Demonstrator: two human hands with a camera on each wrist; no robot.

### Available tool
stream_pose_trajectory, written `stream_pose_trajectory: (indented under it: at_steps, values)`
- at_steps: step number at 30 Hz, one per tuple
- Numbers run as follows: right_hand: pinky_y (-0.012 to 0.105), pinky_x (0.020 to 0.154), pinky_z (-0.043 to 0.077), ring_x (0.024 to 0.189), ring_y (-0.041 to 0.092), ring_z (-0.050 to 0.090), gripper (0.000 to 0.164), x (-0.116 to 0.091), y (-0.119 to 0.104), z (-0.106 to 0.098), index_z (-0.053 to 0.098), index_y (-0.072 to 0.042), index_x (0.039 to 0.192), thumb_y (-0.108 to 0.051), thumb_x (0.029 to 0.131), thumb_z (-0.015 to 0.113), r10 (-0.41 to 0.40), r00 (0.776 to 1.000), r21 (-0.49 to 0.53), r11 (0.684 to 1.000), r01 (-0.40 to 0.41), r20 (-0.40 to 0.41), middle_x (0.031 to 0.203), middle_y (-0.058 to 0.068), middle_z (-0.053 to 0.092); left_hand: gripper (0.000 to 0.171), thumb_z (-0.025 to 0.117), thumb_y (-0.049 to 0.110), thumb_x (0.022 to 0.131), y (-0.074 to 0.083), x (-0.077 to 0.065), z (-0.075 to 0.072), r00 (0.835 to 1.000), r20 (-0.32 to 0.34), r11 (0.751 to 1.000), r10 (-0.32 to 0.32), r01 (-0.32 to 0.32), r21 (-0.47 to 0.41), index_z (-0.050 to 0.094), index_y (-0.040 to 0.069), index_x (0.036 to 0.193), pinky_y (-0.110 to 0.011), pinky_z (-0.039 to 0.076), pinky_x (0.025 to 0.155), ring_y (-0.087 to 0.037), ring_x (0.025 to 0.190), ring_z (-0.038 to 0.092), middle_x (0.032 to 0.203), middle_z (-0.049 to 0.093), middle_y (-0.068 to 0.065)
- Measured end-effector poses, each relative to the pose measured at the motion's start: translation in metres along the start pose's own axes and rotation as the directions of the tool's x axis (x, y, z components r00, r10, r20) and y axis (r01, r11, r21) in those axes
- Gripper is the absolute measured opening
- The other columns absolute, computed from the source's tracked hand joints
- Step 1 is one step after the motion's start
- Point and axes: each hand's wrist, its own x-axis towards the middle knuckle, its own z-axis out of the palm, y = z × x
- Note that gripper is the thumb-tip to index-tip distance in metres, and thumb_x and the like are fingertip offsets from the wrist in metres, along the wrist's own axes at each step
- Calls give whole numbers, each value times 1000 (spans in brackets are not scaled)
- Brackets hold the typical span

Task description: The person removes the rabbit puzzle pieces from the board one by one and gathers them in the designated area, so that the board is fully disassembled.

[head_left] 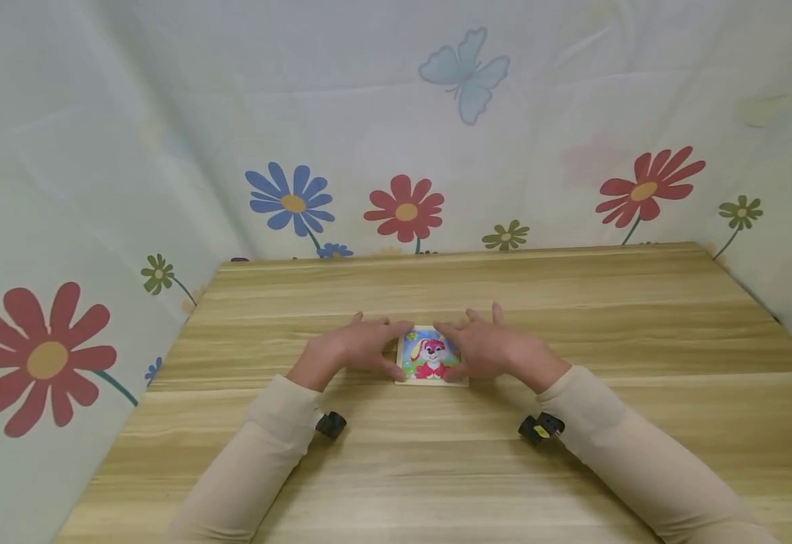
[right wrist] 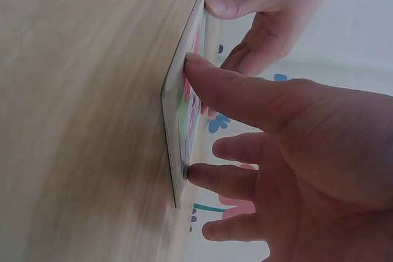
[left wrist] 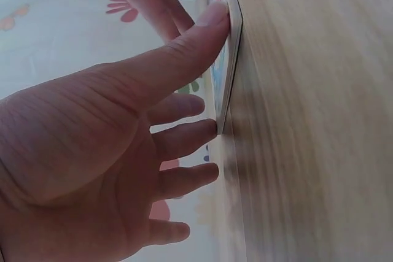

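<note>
A small square wooden picture board (head_left: pixel 431 355) with a pink-and-white long-eared cartoon animal lies on the table, between the two hands. At its left side is my left hand (head_left: pixel 369 344), fingers spread. In the left wrist view that thumb rests on the board's (left wrist: pixel 234 41) near corner, and one fingertip reaches its far corner. My right hand (head_left: pixel 490 349) mirrors this from the right. Its thumb touches the near edge of the board (right wrist: pixel 175 145) in the right wrist view, with a fingertip at the far corner and the other fingers extended.
The wood-grain table (head_left: pixel 396 468) spreads around the board on all sides. Behind and to the left hangs a pale cloth (head_left: pixel 341 91) printed with flowers and a butterfly. A small black device (head_left: pixel 331 425) sits at the left wrist, another black device (head_left: pixel 541 428) at the right.
</note>
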Motion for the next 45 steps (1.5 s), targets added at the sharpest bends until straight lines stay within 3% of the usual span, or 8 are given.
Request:
stream_pose_trajectory:
  at_steps: [9, 17, 20, 27, 34, 38, 41, 45]
  values:
    - [74, 110, -3, 147, 47, 19, 82, 1, 1, 3, 35, -16, 157, -53, 91, 68, -9, 1000, -18, 1000, 9, 14, 160, 7, 35, 66, 81, 47, 79, -5, 6, 2, 991, -47, 990, 126, -123, 65, 62, 28, 139, -69, 18, 112, -30, 140, 42, 153, 45, -10]
    - [75, 109, 0, 146, 47, 19, 79, -1, 1, 1, 36, -15, 156, -53, 94, 65, -30, 999, -65, 997, 31, 18, 160, 7, 34, 49, 81, 38, 82, -5, 7, 0, 983, -31, 983, 182, -182, -1, 69, 28, 129, -50, 27, 117, -33, 141, 40, 153, 42, -18]
    - [74, 110, 3, 147, 47, 20, 74, -1, -2, 0, 40, -16, 154, -50, 94, 66, -72, 997, -51, 996, 72, 5, 158, 6, 38, 49, 80, 38, 84, -4, 5, 0, 983, -10, 983, 184, -184, -3, 67, 27, 131, -53, 26, 116, -33, 142, 38, 154, 39, -18]
    - [74, 110, 6, 146, 47, 22, 53, 10, -9, 0, 48, -16, 145, -36, 99, 64, -196, 980, 72, 978, 193, 26, 147, 4, 53, 49, 79, 38, 84, -4, 1, -2, 989, 9, 989, 147, -147, -34, 68, 26, 130, -72, 13, 111, -32, 144, 36, 156, 36, -17]
    - [72, 112, 9, 144, 39, 30, 61, 20, -8, -4, 45, -11, 151, -37, 99, 64, -216, 976, 114, 971, 212, 27, 147, 8, 52, 48, 79, 39, 84, -3, 2, -3, 993, 13, 992, 120, -119, -39, 69, 26, 129, -71, 9, 112, -33, 146, 30, 158, 34, -15]
    - [61, 112, 28, 125, 27, 53, 58, 25, -10, -6, 49, -2, 146, -32, 99, 65, -265, 964, 150, 953, 262, -1, 136, 12, 60, 47, 79, 39, 84, -4, 3, -3, 993, 19, 992, 120, -120, -37, 70, 26, 128, -72, 9, 112, -34, 147, 27, 158, 34, -16]
    - [44, 95, 49, 97, 20, 62, 46, 31, -12, -7, 58, 3, 136, -22, 98, 66, -301, 952, 216, 927, 305, -51, 117, 10, 67, 44, 79, 38, 84, -5, 3, -2, 992, 16, 991, 128, -127, -46, 73, 24, 125, -73, 9, 111, -35, 148, 27, 158, 34, -17]
    - [28, 72, 51, 76, 14, 58, 36, 36, -16, -6, 63, 3, 129, -16, 98, 66, -315, 946, 286, 902, 323, -74, 99, 5, 66, 42, 79, 37, 85, -5, 3, -2, 990, 18, 988, 143, -142, -54, 74, 22, 124, -72, 9, 112, -35, 147, 27, 158, 33, -18]
